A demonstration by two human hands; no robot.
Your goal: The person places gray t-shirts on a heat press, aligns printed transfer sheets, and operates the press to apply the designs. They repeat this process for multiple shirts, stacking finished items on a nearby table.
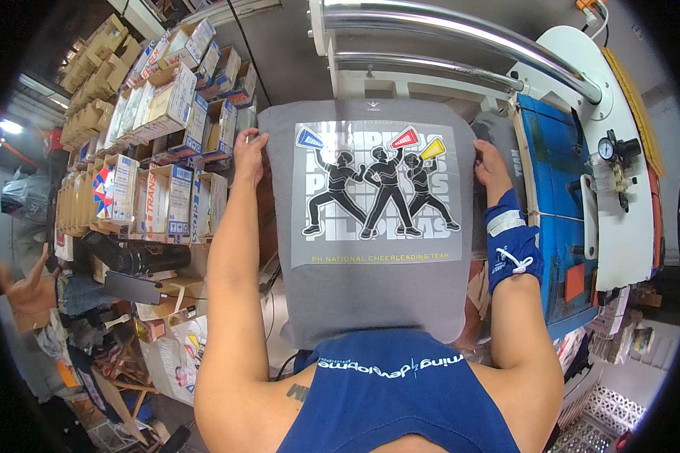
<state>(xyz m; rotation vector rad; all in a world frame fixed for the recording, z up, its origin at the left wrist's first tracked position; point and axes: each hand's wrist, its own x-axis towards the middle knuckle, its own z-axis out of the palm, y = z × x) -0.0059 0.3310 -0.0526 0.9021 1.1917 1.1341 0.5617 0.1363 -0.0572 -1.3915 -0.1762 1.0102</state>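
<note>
A grey T-shirt (374,302) is stretched over a flat board in front of me, its collar end far and its lower end close to my chest. A clear glossy film lies over its printed picture (381,189) of black figures with blue, red and yellow megaphones. My left hand (250,157) pinches the shirt's left edge near the far corner, fingers closed. Opposite it, my right hand (492,163) is closed at the right edge, with its fingertips partly hidden. A blue cloth band (515,241) with a grey stripe and white cord wraps my right forearm.
Chrome bars (461,38) of a machine cross behind the shirt. To the right stands its blue plate (563,226), with a pressure gauge (606,149) on the white frame. Stacked cardboard boxes (155,200) fill the left side. Another person (38,294) is at the far left.
</note>
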